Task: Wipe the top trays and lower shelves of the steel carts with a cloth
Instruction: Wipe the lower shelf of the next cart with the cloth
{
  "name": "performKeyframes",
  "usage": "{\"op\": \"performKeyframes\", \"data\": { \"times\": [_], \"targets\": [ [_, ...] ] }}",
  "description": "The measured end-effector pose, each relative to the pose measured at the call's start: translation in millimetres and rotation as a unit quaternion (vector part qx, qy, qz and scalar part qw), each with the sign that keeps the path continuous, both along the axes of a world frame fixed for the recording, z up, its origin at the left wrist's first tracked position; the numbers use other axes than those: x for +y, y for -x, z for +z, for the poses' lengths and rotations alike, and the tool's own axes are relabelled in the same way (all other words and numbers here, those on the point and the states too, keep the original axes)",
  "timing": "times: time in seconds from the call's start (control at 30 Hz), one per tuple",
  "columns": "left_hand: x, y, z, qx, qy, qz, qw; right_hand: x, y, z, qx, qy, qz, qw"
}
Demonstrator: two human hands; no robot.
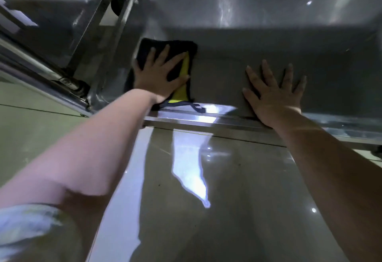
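Now my left hand (159,75) presses the cloth (165,55) flat on the shelf's (330,75) left corner, fingers spread, not clenched; right hand (275,92) lies open and empty, probably bracing me.

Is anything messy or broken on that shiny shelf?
Nothing looks broken or spilled. The left hand presses a dark cloth with a yellow patch flat on the steel shelf; the right hand rests bare beside it. The bright streaks look like light reflections.

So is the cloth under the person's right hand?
No, the dark cloth with the yellow patch lies under the left hand; the right hand presses flat on the bare steel shelf.
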State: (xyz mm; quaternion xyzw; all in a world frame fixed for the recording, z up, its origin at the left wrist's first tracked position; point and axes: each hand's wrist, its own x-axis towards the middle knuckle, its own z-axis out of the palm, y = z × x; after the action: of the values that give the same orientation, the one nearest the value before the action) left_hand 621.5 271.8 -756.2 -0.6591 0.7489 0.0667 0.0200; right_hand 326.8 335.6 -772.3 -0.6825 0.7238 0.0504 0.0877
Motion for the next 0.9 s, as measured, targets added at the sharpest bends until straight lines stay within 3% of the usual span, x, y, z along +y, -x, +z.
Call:
{"op": "performKeyframes", "data": {
  "times": [0.1, 0.2, 0.47, 0.53, 0.7, 0.8, 0.9],
  "targets": [
    [7.8, -66.3, 2.7, -0.015, -0.016, 0.090, 0.996, 0.4, -1.0, -0.8, -0.005, 0.012, 0.000, 1.000],
    [17.6, -66.8, 0.2, -0.045, -0.033, 0.137, 0.989, 1.6, -3.8, -1.7, -0.001, 0.019, -0.004, 1.000],
    [46.2, 136.2, -11.1, -0.016, -0.024, -0.019, 0.999, 1.4, -1.3, -3.5, -0.012, 0.032, -0.012, 0.999],
    [51.6, 150.5, -11.3, 0.005, -0.032, -0.031, 0.999, 1.6, 1.1, -3.4, -0.021, 0.038, -0.017, 0.999],
    [39.8, 43.3, -5.1, -0.001, 0.003, 0.021, 1.000, 1.4, 1.4, -3.9, -0.030, 0.050, -0.010, 0.998],
    [30.4, -45.2, 0.2, -0.015, -0.024, 0.094, 0.995, 1.8, -3.4, -4.9, -0.025, 0.051, -0.016, 0.998],
    [34.8, -75.5, 0.2, -0.047, -0.034, 0.115, 0.992, 2.7, -7.6, -4.3, -0.019, 0.049, -0.017, 0.998]
  ]
}}
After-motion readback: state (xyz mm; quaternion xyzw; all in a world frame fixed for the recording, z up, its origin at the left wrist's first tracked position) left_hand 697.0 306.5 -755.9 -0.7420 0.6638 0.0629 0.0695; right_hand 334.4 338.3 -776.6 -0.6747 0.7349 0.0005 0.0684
